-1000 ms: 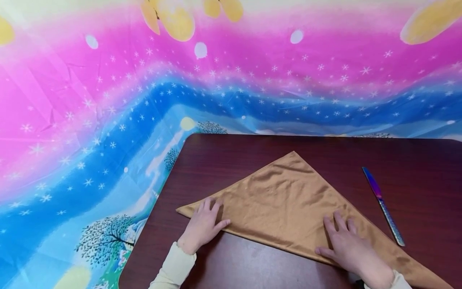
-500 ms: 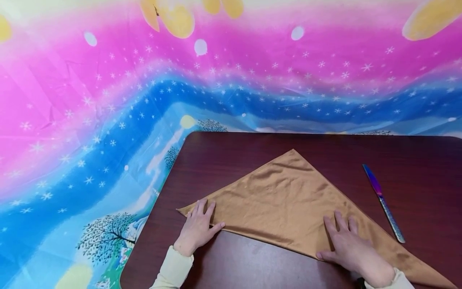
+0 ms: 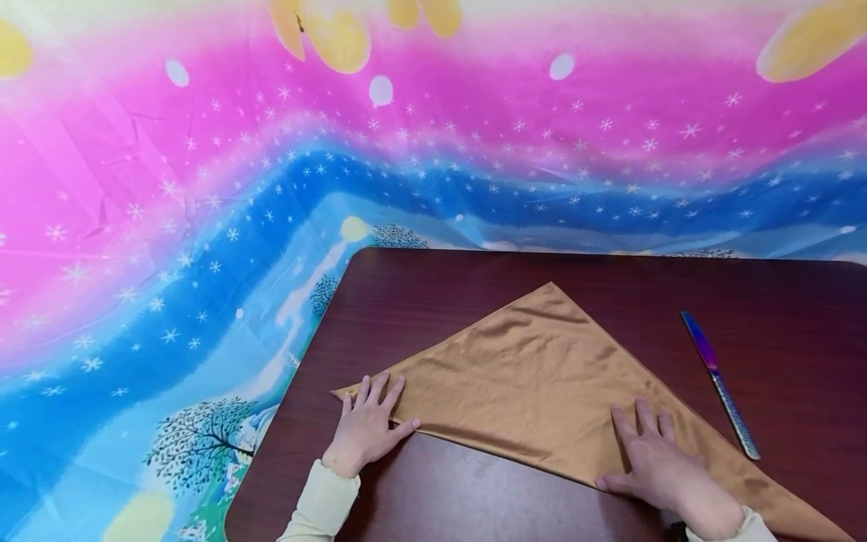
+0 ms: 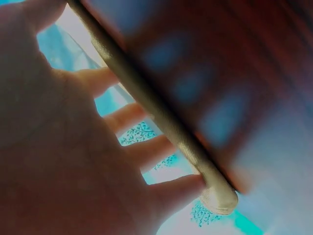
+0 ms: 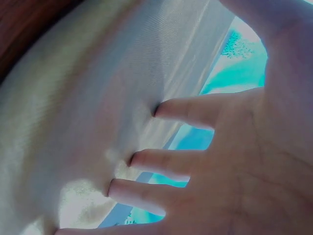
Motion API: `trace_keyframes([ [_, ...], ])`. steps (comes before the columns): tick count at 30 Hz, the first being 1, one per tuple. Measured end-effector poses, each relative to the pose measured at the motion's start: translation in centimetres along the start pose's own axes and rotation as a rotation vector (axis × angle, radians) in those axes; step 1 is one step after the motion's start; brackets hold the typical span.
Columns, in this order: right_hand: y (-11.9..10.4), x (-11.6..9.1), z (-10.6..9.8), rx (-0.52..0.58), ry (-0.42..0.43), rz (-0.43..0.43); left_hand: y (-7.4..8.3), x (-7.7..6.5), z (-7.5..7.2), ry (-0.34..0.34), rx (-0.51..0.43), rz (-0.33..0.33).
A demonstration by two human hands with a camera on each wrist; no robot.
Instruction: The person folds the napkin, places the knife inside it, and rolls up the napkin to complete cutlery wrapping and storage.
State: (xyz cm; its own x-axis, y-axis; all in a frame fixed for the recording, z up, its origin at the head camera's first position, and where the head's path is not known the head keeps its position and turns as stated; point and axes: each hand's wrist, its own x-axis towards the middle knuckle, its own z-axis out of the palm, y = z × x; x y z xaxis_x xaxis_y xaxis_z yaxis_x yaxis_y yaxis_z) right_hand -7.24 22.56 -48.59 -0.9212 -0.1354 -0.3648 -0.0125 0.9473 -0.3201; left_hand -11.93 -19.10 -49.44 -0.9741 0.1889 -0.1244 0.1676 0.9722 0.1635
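A golden-brown cloth napkin lies folded in a triangle, its peak toward the far edge of the table. My left hand rests with spread fingers on its narrow left end, thumb at the folded near edge. In the left wrist view that folded edge runs past the fingers. Spread out as well, my right hand touches the right part of the napkin. Its fingertips press small dents into the cloth in the right wrist view. The napkin's right tip trails toward the lower right of the head view.
A table knife with a shiny blue-purple blade lies right of the napkin on the dark wooden table. Behind and left of the table hangs a colourful printed cloth backdrop.
My left hand has slid slightly left along the napkin toward its left tip, with its fingers more spread. The right hand stays nearly in place. The knife has not moved.
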Motion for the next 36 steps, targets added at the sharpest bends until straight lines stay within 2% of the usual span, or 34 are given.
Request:
trace_keyframes([
  [4, 0.2, 0.0, 0.0, 0.008, 0.017, -0.005, 0.0, 0.0, 0.0, -0.004, -0.002, -0.002],
  [9, 0.6, 0.0, 0.0, 0.027, -0.002, 0.004, 0.2, -0.2, -0.1, -0.019, 0.002, -0.005],
  [16, 1.0, -1.1, 0.2, 0.027, 0.018, 0.038, 0.4, -0.5, -0.1, -0.023, 0.01, -0.007],
  [24, 2.9, -2.2, 0.4, 0.023, 0.015, 0.088, 0.4, -0.5, -0.1, -0.011, 0.01, -0.006],
  [32, 4.9, -2.8, 1.0, -0.009, 0.128, 0.034, 0.1, -0.5, 0.0, 0.006, 0.007, -0.001],
  [33, 5.1, -2.9, 1.1, -0.008, 0.129, 0.039, 0.1, -0.5, 0.0, 0.01, 0.005, 0.001],
  [36, 5.5, -3.0, 1.3, 0.003, 0.059, 0.128, 0.0, -0.5, 0.1, 0.019, -0.002, 0.006],
])
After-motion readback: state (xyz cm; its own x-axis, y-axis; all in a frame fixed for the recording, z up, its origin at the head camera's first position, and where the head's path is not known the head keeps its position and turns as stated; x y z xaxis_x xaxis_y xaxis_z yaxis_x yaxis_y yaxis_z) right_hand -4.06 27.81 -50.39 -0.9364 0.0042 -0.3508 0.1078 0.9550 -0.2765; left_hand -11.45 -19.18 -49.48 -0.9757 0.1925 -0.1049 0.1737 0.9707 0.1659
